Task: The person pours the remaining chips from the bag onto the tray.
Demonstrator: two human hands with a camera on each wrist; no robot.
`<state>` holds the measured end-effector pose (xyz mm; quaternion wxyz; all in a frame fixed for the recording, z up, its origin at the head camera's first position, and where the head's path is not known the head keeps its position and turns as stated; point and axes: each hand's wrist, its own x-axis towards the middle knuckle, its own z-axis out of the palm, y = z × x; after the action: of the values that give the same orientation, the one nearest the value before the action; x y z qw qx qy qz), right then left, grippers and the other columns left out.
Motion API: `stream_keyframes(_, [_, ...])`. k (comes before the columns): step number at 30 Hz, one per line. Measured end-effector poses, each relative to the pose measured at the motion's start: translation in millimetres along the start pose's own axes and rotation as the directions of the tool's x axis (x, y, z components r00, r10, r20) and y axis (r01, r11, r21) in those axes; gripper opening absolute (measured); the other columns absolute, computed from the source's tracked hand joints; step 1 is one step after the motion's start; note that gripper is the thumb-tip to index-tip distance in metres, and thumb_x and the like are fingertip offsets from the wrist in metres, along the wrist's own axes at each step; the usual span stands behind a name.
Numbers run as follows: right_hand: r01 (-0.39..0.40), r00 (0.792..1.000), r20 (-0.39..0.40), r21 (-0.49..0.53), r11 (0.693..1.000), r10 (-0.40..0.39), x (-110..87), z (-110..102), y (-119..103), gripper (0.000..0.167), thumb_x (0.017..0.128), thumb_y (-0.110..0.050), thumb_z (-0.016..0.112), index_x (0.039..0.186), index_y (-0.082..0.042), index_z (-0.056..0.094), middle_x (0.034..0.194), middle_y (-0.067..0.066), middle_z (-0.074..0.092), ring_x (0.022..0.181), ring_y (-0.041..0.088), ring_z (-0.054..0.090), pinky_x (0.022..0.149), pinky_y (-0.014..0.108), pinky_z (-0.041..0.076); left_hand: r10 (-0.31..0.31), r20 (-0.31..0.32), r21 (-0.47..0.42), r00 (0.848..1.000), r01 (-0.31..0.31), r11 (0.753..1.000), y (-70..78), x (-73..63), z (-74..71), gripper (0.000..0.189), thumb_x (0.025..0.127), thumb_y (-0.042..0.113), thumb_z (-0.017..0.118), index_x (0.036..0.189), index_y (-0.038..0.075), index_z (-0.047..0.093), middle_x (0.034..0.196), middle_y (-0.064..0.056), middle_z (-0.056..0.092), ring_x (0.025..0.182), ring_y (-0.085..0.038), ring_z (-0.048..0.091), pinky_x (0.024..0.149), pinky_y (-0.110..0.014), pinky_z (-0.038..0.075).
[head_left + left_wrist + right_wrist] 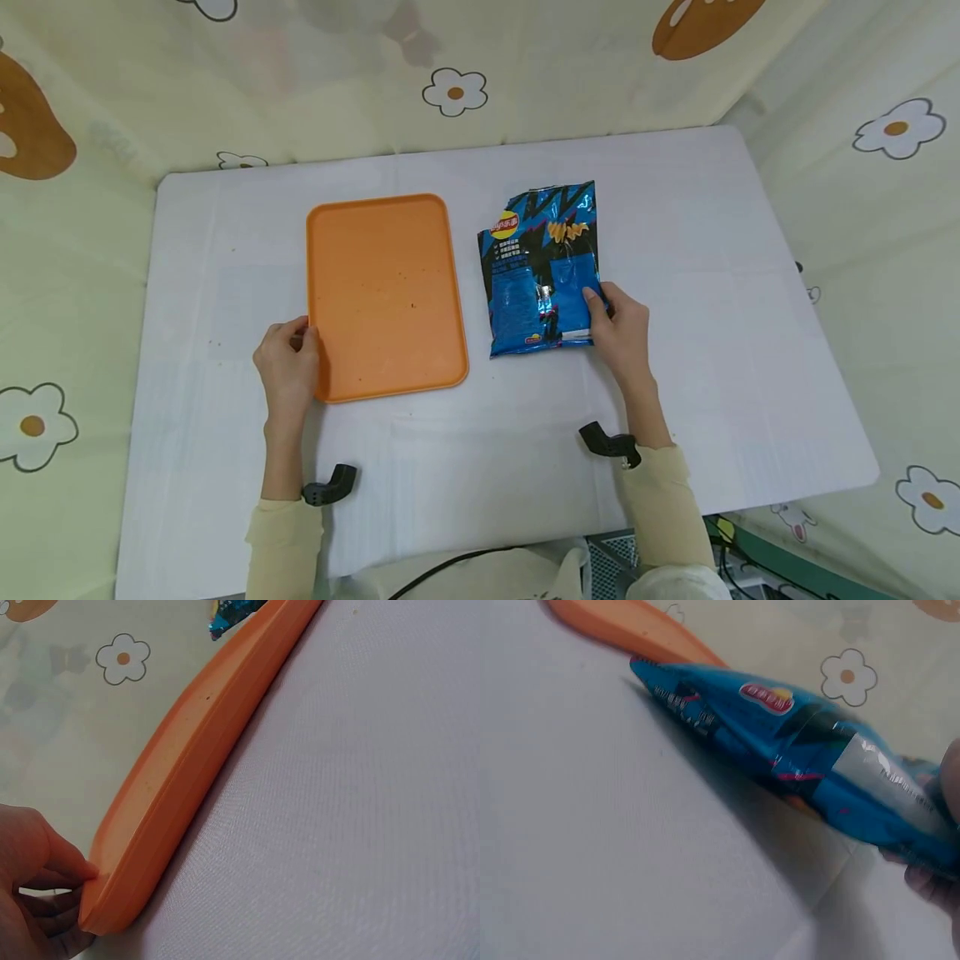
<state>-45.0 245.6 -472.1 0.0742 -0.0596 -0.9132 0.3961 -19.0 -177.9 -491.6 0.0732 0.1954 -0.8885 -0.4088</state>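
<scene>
An orange rectangular tray (382, 292) with a low raised rim lies left of the table's middle, a few small dark crumbs on its floor. My left hand (288, 367) pinches the tray's left rim near its front corner, thumb over the edge and fingers against the outside. Right of the tray is a blue and black chip bag (517, 283), its top left corner torn away. My right hand (622, 329) grips the bag's lower right edge, thumb on the printed face. In the right wrist view the bag (757, 742) looks slightly puffed, and a shadow lies beneath it.
A white cloth covers the table (750, 358), with small crumbs scattered left of the tray. Pale curtains (555, 92) with flower prints hang behind and at both sides. Black wrist cameras (330, 486) sit on both forearms.
</scene>
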Motion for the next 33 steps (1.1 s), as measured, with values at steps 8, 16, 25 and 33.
stream_keyframes(8, [0.269, 0.957, -0.122, 0.020, 0.963, -0.265, 1.9, 1.4, -7.5, 0.021, 0.102, -0.010, 0.062, 0.101, 0.010, 0.070, 0.081, 0.024, 0.074, 0.060, 0.027, 0.062, 0.060, 0.004, 0.037, 0.004, 0.005, 0.006, 1.000, -0.004, 1.000, 0.0, 0.4, 0.8, 0.026, 0.101, 0.005, 0.061, 0.122, -0.008, 0.071, 0.105, -0.023, 0.067, 0.090, -0.034, 0.063, 0.072, -0.019, 0.039])
stream_keyframes(16, [0.527, 0.845, -0.120, 0.012, 0.850, -0.522, 12.8, -8.5, -34.7, 0.009, 0.095, 0.006, 0.066, 0.100, 0.013, 0.068, 0.068, 0.021, 0.066, 0.056, 0.032, 0.066, 0.065, 0.003, 0.038, -0.011, 0.010, 0.015, 1.000, 0.011, 1.000, 1.9, 1.8, 1.9, 0.028, 0.102, 0.007, 0.060, 0.124, -0.007, 0.070, 0.105, -0.023, 0.066, 0.090, -0.032, 0.062, 0.072, -0.022, 0.041])
stream_keyframes(25, [0.616, 0.787, -0.057, 0.014, 0.788, -0.614, 28.1, -20.0, -58.2, 0.043, 0.096, 0.008, 0.063, 0.139, 0.006, 0.054, 0.081, 0.021, 0.065, 0.045, 0.019, 0.044, 0.057, 0.008, 0.030, -0.001, 0.004, 0.006, 1.000, 0.001, 1.000, 2.6, 1.0, 2.6, 0.027, 0.102, 0.005, 0.060, 0.123, -0.008, 0.070, 0.105, -0.023, 0.066, 0.090, -0.033, 0.064, 0.071, -0.016, 0.037])
stream_keyframes(33, [0.669, 0.743, 0.001, 0.008, 0.743, -0.669, 40.1, -22.1, -68.5, 0.031, 0.099, 0.012, 0.056, 0.124, 0.003, 0.072, 0.102, 0.022, 0.077, 0.075, 0.030, 0.073, 0.082, 0.002, 0.042, -0.027, 0.014, 0.009, 1.000, 0.027, 1.000, 4.5, -0.6, 2.7, 0.029, 0.103, 0.007, 0.059, 0.126, -0.006, 0.069, 0.107, -0.022, 0.065, 0.091, -0.032, 0.061, 0.074, -0.028, 0.043])
